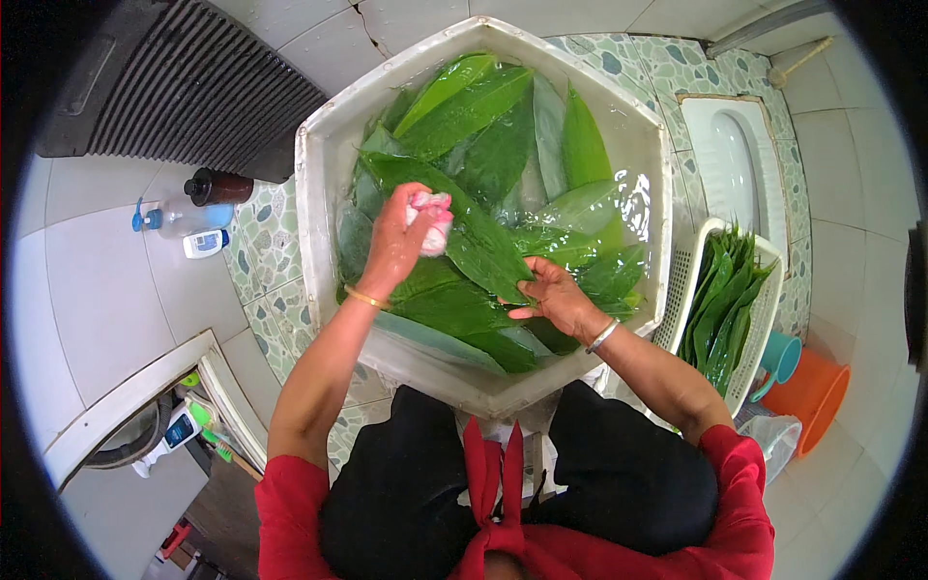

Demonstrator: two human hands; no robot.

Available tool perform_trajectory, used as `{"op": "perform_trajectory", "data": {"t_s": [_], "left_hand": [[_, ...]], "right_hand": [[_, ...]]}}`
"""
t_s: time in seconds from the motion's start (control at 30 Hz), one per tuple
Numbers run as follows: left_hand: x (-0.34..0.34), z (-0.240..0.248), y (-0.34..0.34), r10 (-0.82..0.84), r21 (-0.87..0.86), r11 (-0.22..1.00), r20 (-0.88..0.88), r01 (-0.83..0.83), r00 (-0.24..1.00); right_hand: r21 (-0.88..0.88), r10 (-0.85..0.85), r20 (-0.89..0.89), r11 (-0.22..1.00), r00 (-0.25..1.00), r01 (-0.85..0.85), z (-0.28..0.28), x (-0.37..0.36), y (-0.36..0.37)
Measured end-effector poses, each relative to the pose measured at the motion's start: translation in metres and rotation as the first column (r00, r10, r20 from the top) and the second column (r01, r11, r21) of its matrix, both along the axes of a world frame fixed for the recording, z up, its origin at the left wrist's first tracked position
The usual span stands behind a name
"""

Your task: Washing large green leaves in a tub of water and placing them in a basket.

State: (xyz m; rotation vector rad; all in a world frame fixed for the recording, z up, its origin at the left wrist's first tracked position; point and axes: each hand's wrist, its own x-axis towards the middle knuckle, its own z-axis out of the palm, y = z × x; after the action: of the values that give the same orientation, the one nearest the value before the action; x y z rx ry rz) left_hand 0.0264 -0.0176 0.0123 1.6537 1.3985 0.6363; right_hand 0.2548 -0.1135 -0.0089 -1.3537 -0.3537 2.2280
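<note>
A large green leaf stretches slantwise over the water in a white plastic basin. At its near right end, my right hand pinches it between thumb and fingers. My left hand grips a bunched white and pink cloth against or just above the leaf's left side; the exact contact is hidden. Many other broad leaves lie overlapping in the water around both hands. A yellow bangle circles my left wrist, a silver one my right.
Right of the basin stands a white slotted basket holding upright leaves. Beyond it are a squat toilet, an orange bucket and a teal container. Bottles and a dark ribbed panel are at the left.
</note>
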Motion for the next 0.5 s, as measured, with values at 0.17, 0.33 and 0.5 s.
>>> {"op": "perform_trajectory", "data": {"t_s": [0.17,0.33,0.5], "left_hand": [[0.055,0.004,-0.059,-0.303,0.142,0.951,0.242,0.275,0.922],[0.04,-0.039,-0.053,-0.336,0.315,0.799,-0.473,0.513,0.814],[0.001,-0.063,-0.015,-0.235,0.306,0.745,-0.711,0.592,0.663]], "right_hand": [[0.053,-0.104,-0.203,0.992,0.974,0.117,-0.017,-0.009,0.001],[0.101,0.028,-0.131,0.995,0.991,-0.014,-0.001,0.0,-0.01],[0.141,0.106,-0.12,0.986,0.987,-0.089,0.025,0.025,-0.006]]}}
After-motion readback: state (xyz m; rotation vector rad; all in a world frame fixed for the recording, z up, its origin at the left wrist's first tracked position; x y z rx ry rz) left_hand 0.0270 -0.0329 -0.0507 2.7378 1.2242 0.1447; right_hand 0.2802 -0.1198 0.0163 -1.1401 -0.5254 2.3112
